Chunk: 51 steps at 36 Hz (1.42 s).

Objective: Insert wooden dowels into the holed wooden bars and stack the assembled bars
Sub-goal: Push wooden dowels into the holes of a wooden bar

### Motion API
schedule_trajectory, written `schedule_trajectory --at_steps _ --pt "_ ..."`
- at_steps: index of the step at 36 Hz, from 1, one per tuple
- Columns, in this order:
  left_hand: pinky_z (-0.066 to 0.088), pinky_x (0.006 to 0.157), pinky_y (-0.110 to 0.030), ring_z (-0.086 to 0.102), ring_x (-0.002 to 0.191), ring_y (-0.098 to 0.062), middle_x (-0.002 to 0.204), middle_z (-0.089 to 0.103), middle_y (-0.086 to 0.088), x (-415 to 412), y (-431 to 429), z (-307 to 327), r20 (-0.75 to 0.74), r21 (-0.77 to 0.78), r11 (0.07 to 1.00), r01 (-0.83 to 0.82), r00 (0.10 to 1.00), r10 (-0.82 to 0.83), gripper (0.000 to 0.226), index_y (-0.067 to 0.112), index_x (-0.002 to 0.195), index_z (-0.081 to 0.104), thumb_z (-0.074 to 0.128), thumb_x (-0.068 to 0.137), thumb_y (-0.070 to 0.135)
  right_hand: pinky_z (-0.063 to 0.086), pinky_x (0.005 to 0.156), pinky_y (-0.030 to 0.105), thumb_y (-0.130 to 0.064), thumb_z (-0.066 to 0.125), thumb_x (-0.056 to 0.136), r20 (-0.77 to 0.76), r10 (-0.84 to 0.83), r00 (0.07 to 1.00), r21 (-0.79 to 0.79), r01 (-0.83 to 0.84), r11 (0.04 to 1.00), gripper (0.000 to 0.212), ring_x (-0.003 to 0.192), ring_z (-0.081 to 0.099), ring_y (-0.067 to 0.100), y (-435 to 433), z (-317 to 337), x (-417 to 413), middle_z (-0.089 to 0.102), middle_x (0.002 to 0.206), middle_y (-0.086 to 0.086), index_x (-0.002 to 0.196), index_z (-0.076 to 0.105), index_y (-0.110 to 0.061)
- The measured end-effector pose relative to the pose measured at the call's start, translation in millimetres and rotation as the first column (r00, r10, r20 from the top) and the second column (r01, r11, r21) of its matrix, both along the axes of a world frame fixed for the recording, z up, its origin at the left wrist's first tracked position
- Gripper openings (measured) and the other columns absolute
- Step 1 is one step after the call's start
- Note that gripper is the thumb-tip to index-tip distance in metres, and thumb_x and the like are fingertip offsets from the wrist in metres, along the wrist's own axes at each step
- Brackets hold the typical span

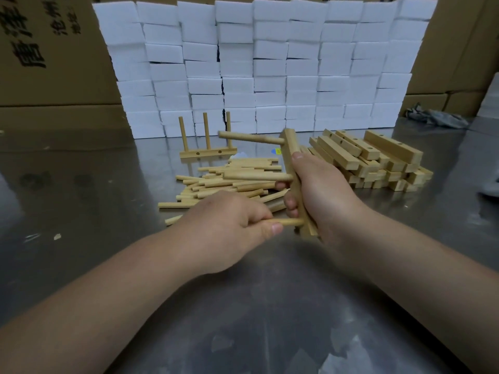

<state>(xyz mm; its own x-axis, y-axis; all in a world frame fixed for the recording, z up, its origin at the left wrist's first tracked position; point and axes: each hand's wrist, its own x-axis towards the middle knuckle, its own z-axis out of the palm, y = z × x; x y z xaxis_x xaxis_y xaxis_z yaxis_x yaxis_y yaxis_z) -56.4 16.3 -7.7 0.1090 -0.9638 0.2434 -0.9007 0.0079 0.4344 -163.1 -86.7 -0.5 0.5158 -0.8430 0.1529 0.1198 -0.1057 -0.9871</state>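
Behind both hands, loose dowels (229,182), spare bars (378,160), foam wall (270,63).

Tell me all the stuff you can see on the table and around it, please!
Held bar: one, light wood, upright in the right hand, two dowels already sticking out to the left.
Third dowel: one, light wood, at the bar's near end.
Finished bar: one, three dowels pointing up, far middle of the table.
Loose dowels: a pile, light wood, centre.
Empty holed bars: a stack, light wood, right.
Foam blocks: many, white, stacked as a wall behind.
Cardboard boxes: brown, both sides.
Table: one, shiny metal.
Left hand: grip on the third dowel.
Right hand: grip on the held bar.
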Motion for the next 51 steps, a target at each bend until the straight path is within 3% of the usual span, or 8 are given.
schedule_trajectory --at_steps 6,12,15,19,25,32,39,51 --pt "0.041 0.065 -0.029 0.049 0.063 -0.009 0.067 0.057 -0.001 1.2 -4.6 -4.0 -0.290 0.080 0.997 0.001 0.957 0.023 0.017 0.043 0.062 0.065 0.055 0.075 0.048 0.035 0.038 0.021 -0.029 0.035 0.100 -0.015 0.011 1.000 -0.081 -0.012 0.997 0.025 0.039 0.041 0.010 1.4 -1.5 0.9 0.056 0.060 0.001 0.086 0.053 -0.019" --pt "0.040 0.059 -0.022 0.051 0.067 0.005 0.068 0.057 0.029 -0.6 -1.6 -0.4 -0.033 -0.121 0.989 -0.079 0.997 0.076 0.021 0.053 0.082 0.060 0.051 0.063 0.057 0.036 0.038 0.018 -0.029 0.034 0.100 0.021 -0.004 1.000 0.006 0.004 1.000 0.026 0.037 0.042 0.009 -2.1 -1.3 2.8 0.056 0.055 -0.003 0.087 0.052 -0.017" --pt "0.042 0.061 -0.028 0.047 0.066 -0.005 0.067 0.054 0.018 -0.4 0.3 2.8 0.187 -0.279 0.960 0.015 0.982 0.038 0.025 0.039 0.099 0.067 0.062 0.074 0.044 0.035 0.037 0.016 -0.030 0.035 0.100 0.055 -0.019 0.998 0.112 0.013 0.994 0.028 0.036 0.041 0.009 -3.0 0.2 2.9 0.056 0.055 -0.002 0.084 0.051 -0.015" --pt "0.049 0.050 -0.036 0.056 0.063 -0.013 0.066 0.061 0.008 0.5 2.9 5.2 0.346 -0.378 0.916 0.136 0.938 0.003 0.019 0.024 0.085 0.074 0.061 0.073 0.031 0.035 0.035 0.016 -0.031 0.036 0.100 0.060 -0.001 0.998 0.190 -0.010 0.982 0.029 0.034 0.040 0.010 -3.6 1.6 2.7 0.055 0.046 -0.004 0.085 0.051 -0.012" --pt "0.044 0.061 -0.027 0.050 0.082 -0.005 0.077 0.064 0.011 0.3 2.5 2.4 0.232 -0.231 0.961 0.150 0.968 -0.095 0.030 0.027 0.096 0.072 0.050 0.079 0.039 0.033 0.034 0.016 -0.031 0.036 0.100 0.020 0.050 0.999 0.169 -0.052 0.984 0.029 0.033 0.039 0.009 -1.6 1.4 -0.4 0.052 0.041 -0.006 0.084 0.052 -0.011" --pt "0.045 0.063 -0.029 0.054 0.068 -0.005 0.072 0.061 0.007 -2.4 0.5 -2.3 -0.074 -0.076 0.995 0.059 0.995 -0.064 0.013 0.051 0.090 0.058 0.056 0.082 0.041 0.035 0.036 0.018 -0.028 0.034 0.100 -0.018 0.050 0.999 0.051 -0.049 0.997 0.029 0.036 0.041 0.008 1.0 0.6 -3.1 0.056 0.054 -0.003 0.083 0.053 -0.014" --pt "0.045 0.072 -0.035 0.052 0.073 -0.017 0.089 0.064 -0.023 -3.3 -2.3 -3.4 -0.402 0.027 0.999 0.032 0.916 -0.018 0.011 0.046 0.072 0.068 0.060 0.076 0.040 0.036 0.040 0.021 -0.031 0.034 0.100 -0.017 0.050 0.999 -0.071 -0.051 0.996 0.025 0.039 0.043 0.011 -0.6 -1.5 -1.2 0.057 0.058 -0.002 0.083 0.051 -0.026" --pt "0.034 0.047 -0.009 0.045 0.049 0.003 0.057 0.055 0.020 3.2 -5.9 1.4 -0.448 -0.249 0.943 -0.223 0.889 0.092 0.009 0.034 0.065 0.065 0.062 0.060 0.042 0.038 0.036 0.017 -0.034 0.035 0.100 0.089 -0.061 0.994 0.179 0.044 0.983 0.033 0.033 0.043 0.009 -7.4 3.2 1.2 0.057 0.047 -0.005 0.084 0.053 -0.012"
